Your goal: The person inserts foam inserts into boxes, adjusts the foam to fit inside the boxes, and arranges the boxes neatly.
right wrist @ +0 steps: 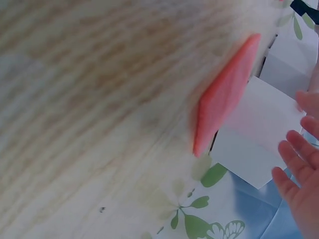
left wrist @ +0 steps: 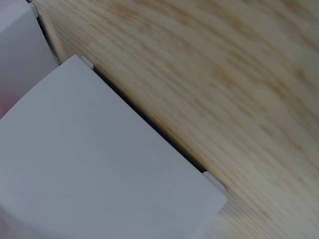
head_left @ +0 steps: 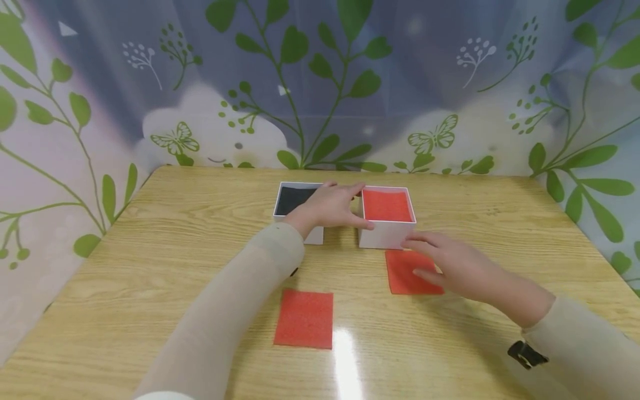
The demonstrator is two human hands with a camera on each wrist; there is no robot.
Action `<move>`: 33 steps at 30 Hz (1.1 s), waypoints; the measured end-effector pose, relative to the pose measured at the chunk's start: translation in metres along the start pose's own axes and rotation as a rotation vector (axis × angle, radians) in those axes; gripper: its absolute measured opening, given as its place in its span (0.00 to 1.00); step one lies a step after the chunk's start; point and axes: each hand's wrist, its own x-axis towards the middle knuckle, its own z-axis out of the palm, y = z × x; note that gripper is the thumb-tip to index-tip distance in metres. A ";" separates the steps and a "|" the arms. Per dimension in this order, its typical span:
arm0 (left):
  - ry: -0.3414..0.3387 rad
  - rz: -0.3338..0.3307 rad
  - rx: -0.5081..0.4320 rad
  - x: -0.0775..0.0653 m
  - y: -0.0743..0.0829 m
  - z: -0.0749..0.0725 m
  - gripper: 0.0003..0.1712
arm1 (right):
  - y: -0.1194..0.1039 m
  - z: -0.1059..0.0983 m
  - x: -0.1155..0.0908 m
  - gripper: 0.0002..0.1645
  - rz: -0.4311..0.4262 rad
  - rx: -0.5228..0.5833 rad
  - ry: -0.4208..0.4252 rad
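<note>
Two white boxes stand side by side at the back of the table. The right box [head_left: 388, 234] holds red felt-like squares [head_left: 386, 205]; the left box [head_left: 314, 235] holds black ones [head_left: 292, 199]. My left hand [head_left: 334, 204] reaches over the left box, its spread thumb and fingers at the front and back corners of the right box's near side. Whether it presses there is unclear. My right hand [head_left: 457, 264] hovers with loosely extended fingers over a red square [head_left: 406, 280] in front of the right box. Its fingertips [right wrist: 283, 174] are spread in the right wrist view.
Another red square [head_left: 304, 319] lies flat nearer the front of the wooden table [head_left: 150, 289]. Behind and beside the table hangs a leaf-patterned curtain [head_left: 320, 83]. Light glares on the tabletop near the front middle.
</note>
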 end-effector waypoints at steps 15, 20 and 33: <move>-0.001 0.005 0.002 0.001 -0.001 0.001 0.61 | 0.002 0.013 -0.012 0.44 0.140 0.106 -0.275; -0.007 0.003 0.003 0.001 -0.002 0.001 0.60 | 0.006 0.015 -0.011 0.52 0.221 0.172 -0.370; -0.015 -0.001 -0.001 -0.001 0.000 0.000 0.61 | 0.009 0.019 -0.005 0.53 0.277 0.205 -0.434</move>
